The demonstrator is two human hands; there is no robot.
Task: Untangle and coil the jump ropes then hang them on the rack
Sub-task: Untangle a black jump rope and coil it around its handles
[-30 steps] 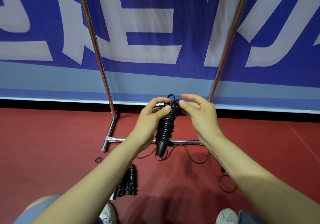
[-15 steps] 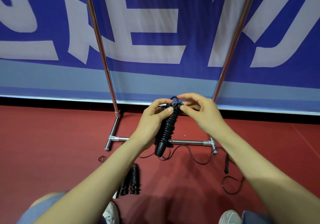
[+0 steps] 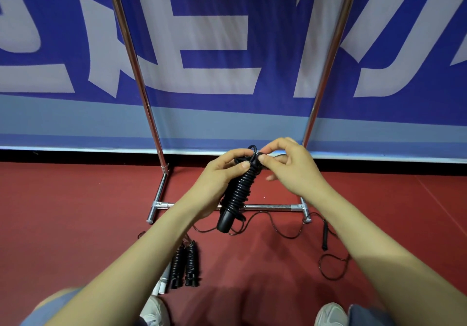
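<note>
Black cord is wound tight round one jump rope (image 3: 238,194), which is held tilted in the air in front of the rack (image 3: 267,207), level with its lower crossbar. The bare handle end points down.

Left hand (image 3: 214,181): grip closed round the upper half of the bundle, thumb pressed on the coils.

Right hand (image 3: 294,171): thumb and forefinger pinch the small loop of cord at the bundle's top end — other fingers curled.

On the red floor (image 3: 75,224), a loose cord (image 3: 283,234) curves along the near side of the crossbar towards a separate handle (image 3: 324,237) by the right foot of the rack. Two more wound ropes (image 3: 184,267) lie side by side near the left shoe (image 3: 154,310).

A blue-and-white banner (image 3: 227,47) hangs behind the uprights.
</note>
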